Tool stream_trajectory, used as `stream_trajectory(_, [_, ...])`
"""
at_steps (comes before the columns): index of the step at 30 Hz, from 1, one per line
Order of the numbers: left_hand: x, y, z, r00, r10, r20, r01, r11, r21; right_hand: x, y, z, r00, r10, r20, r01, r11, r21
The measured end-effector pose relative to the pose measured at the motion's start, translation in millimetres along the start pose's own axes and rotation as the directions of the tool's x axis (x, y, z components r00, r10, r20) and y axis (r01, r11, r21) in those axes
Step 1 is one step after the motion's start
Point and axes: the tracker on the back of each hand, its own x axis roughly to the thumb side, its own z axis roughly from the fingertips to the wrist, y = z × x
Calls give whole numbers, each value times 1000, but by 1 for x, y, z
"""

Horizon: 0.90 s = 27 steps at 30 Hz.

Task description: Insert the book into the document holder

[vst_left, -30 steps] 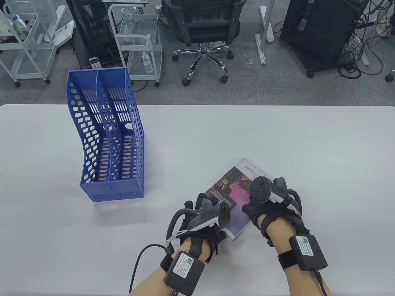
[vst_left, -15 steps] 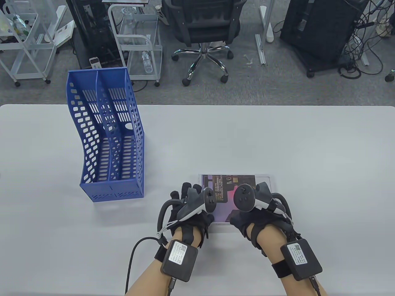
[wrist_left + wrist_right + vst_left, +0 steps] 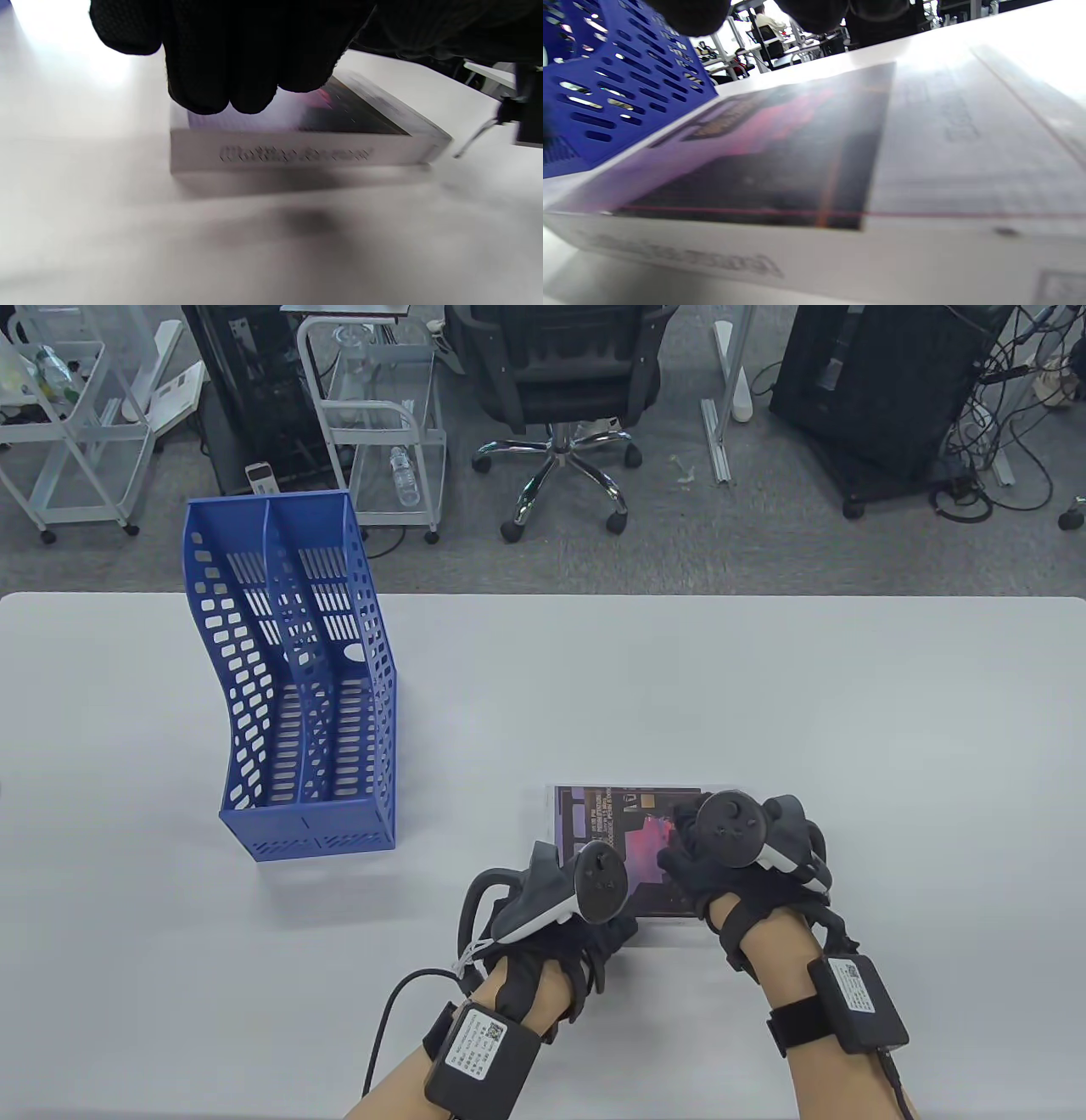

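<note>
The book (image 3: 619, 814) lies flat on the white table (image 3: 679, 687), its long side parallel to the front edge. My left hand (image 3: 607, 937) is at the book's near left corner. In the left wrist view its fingers (image 3: 237, 63) hang over the cover just behind the white spine (image 3: 297, 154); a grip is not visible. My right hand (image 3: 687, 848) lies over the right half of the cover. Its fingertips (image 3: 687, 12) show above the cover (image 3: 797, 161) in the right wrist view. The blue two-slot document holder (image 3: 297, 687) stands upright far left of both hands, and also shows in the right wrist view (image 3: 606, 84).
Bare table lies between the book and the holder. A black office chair (image 3: 560, 381), white carts (image 3: 382, 432) and black computer cases (image 3: 882, 390) stand on the floor beyond the far table edge. Cables run from both wrist units off the bottom edge.
The book turned from a slant to square with the table edge a second ago and has stayed put since. My left hand slid back to the near edge; my right hand moved right.
</note>
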Motion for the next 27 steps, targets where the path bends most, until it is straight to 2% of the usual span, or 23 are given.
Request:
stream_trajectory(1, [1, -8, -3, 999, 39, 7, -38, 997, -63, -8, 5, -3, 1000, -4, -25, 5, 1000, 25])
stream_trajectory(3, [1, -18, -9, 998, 59, 0, -58, 991, -118, -20, 12, -8, 999, -21, -48, 25, 997, 77])
stream_trajectory(6, [-4, -26, -17, 999, 12, -37, -16, 993, -118, -34, 17, -12, 993, -33, -115, 46, 993, 110])
stream_trajectory(10, [-14, -30, -24, 998, 24, -63, -34, 988, -153, -34, 16, -12, 992, -50, -115, 63, 991, 116])
stream_trajectory(15, [-24, -25, -28, 994, 54, -90, -65, 990, -126, -23, 11, -9, 993, -28, -119, 44, 991, 130])
stream_trajectory(20, [-34, -24, -34, 988, 69, -140, -82, 993, -90, 3, 5, -2, 997, 64, -52, -57, 991, 121])
stream_trajectory(27, [-49, -23, -47, 970, 115, -213, -126, 991, -39, 39, 11, 6, 983, 183, 13, -181, 962, 205])
